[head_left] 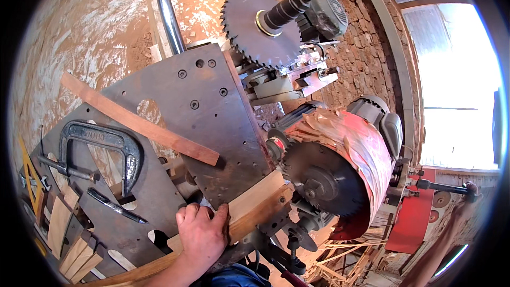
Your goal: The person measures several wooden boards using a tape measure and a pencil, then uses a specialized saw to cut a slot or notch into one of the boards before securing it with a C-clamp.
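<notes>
My left hand is closed over a pale wood strip, thumb lying along it. The strip sits against a browner wooden rail at the near edge of the metal machine table. Its far end points toward a dark circular saw blade, a short way to the right. Out at the right, my right hand is wrapped around the end of a black lever handle. That hand is small and partly shadowed near the rim.
A second circular saw blade with a motor stands beyond the table. On the table lie a reddish wood strip, a black C-clamp, a dark pen-like tool and several offcuts. Wood scraps litter the floor.
</notes>
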Demonstrator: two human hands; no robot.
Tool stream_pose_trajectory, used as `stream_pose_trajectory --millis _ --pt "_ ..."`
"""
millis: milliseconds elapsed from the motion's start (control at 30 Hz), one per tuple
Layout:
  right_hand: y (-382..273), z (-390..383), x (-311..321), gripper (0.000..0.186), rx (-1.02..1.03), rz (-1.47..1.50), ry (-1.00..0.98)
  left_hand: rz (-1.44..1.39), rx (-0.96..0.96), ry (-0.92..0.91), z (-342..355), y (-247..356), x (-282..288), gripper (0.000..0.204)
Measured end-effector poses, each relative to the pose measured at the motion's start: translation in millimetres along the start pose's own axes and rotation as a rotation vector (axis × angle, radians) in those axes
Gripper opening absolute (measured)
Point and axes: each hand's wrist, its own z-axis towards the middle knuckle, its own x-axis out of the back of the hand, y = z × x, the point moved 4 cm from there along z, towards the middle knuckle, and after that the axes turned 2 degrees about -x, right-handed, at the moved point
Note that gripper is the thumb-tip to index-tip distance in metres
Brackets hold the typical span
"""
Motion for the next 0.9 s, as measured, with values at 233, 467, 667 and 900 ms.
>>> stream_pose_trajectory --millis 233,467,667,900 --pt "-18.0 -33.2 -30.2 0.067 0.028 0.035 -0.005 0.042 0.014 -0.008 -2.7 3.8 -4.9 0.033" --pt "-34.5 -14.5 -32.9 0.065 0.180 0.280 -0.644 0.054 -0.022 0.018 -2.0 2.8 0.5 0.031" --pt "-68.2 -68.6 -83.9 0.062 0.206 -0.267 -0.297 0.106 -0.056 0.011 -4.2 4.0 -1.8 0.032" --pt "-106.3 -45.8 -97.3 0.018 0.265 -0.716 -0.218 0.074 -0.045 0.069 -9.0 2.3 -17.1 0.032"
